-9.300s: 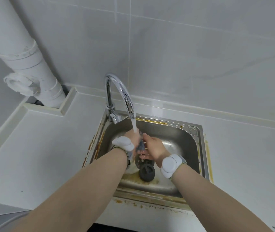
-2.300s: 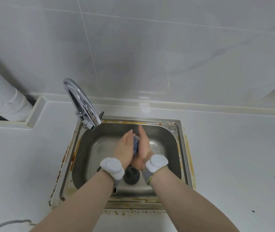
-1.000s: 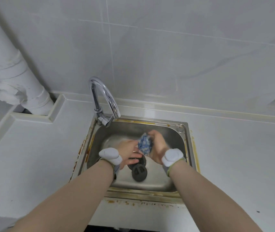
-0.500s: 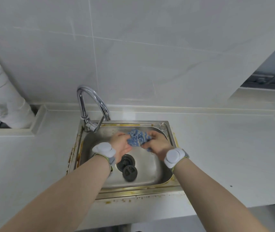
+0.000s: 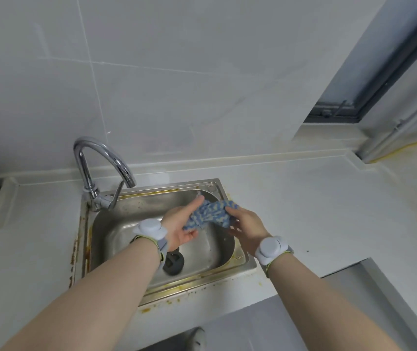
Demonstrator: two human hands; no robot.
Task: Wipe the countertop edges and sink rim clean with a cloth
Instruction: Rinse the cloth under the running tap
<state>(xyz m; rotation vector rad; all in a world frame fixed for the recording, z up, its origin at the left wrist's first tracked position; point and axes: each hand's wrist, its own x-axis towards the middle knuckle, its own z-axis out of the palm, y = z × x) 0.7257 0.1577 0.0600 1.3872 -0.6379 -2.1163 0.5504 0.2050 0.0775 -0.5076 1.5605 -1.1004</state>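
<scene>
- Shifted rightward since half a second ago: cloth (image 5: 210, 214) now stretched out over the right back part of the basin, no longer bunched tight near the middle; faucet (image 5: 101, 171) and window frame (image 5: 369, 97) more in view as the head turns right.
- Pinched at its right end by the right hand (image 5: 246, 228), fingers curled around the fabric near the right rim.
- Held at its left end by the left hand (image 5: 180, 225), palm turned up, fingers extended along and under the fabric, thumb side closing on the lower corner; exact hold partly hidden by the fabric itself.
- Blue and white in a mottled woven pattern, crumpled and twisted lengthwise, held in the air between both hands above the sink (image 5: 237, 264), not touching the rim as far as can be told.
- White round bands on both wrists, with grey and yellow-green straps.
- Below the hands: stainless basin with a dark strainer (image 5: 174, 262) at the drain, partly covered by the left wrist.
- Around the rim: rusty brown and yellowish staining, heaviest along the left edge and the front edge.
- Beyond that: white countertop (image 5: 316, 211) on both sides, a few small specks on its right part, pale tiled wall behind.
</scene>
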